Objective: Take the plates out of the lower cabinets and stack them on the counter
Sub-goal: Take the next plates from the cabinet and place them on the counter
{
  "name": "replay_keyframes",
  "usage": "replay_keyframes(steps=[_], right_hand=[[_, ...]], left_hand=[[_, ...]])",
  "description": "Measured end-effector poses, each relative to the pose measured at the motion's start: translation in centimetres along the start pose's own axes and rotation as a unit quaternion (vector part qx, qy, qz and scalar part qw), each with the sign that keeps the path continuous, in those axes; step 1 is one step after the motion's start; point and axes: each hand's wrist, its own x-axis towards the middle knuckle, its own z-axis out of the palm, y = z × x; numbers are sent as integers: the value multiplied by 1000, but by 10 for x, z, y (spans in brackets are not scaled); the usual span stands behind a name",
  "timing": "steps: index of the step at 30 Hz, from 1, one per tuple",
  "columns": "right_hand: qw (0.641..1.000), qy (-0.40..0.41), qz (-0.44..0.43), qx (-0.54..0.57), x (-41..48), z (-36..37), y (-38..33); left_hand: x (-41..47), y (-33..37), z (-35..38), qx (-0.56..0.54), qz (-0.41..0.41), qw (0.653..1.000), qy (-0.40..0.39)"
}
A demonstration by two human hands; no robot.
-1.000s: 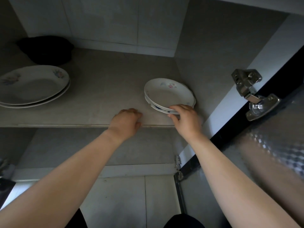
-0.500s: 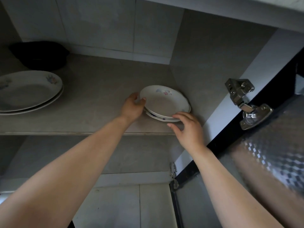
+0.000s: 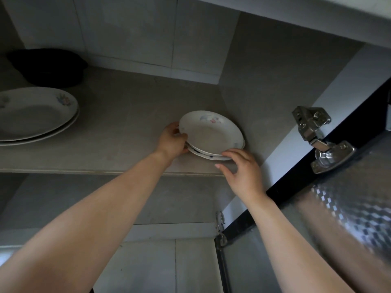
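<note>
Seemingly both hands, left hand [image 3: 172, 139] and right hand [image 3: 241, 170], around small plates [image 3: 211, 134].

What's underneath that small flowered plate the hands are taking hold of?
Under the small flowered plate at least one more plate's rim shows, with dark blue marks. The top plate covers the rest, so its pattern and any plates below stay hidden.

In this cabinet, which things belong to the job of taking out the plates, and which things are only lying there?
Part of the job:
- small plate stack, on the shelf at right
- left hand, gripping its left rim
- right hand, fingers at its front rim
- large plate stack, at left, untouched

Just there:
- dark object at the back left
- door hinge
</note>
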Motion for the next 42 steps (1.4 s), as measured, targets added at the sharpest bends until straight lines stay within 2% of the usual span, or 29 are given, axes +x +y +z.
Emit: replay_keyframes(steps=[7,12,19,24,28,32,42], right_hand=[[999,-3,16,48,-6,1,-14],[981,37,119,149,-4,-2,-34],[949,-84,244,181,10,4,-55],[931,-80,236,267,12,20,-68],[929,-67,240,272,11,27,-69],[916,-67,259,301,9,28,-69],[886,-60,327,325,4,29,-71]], left_hand=[[-23,-1,-19,-27,-3,999,31],[-40,0,-52,-6,-3,999,50],[-65,1,-99,34,-10,997,65],[-71,3,-113,48,-17,997,60],[-71,6,-110,63,-25,996,64],[-70,5,-112,109,5,993,50],[-69,2,-119,81,-7,996,35]])
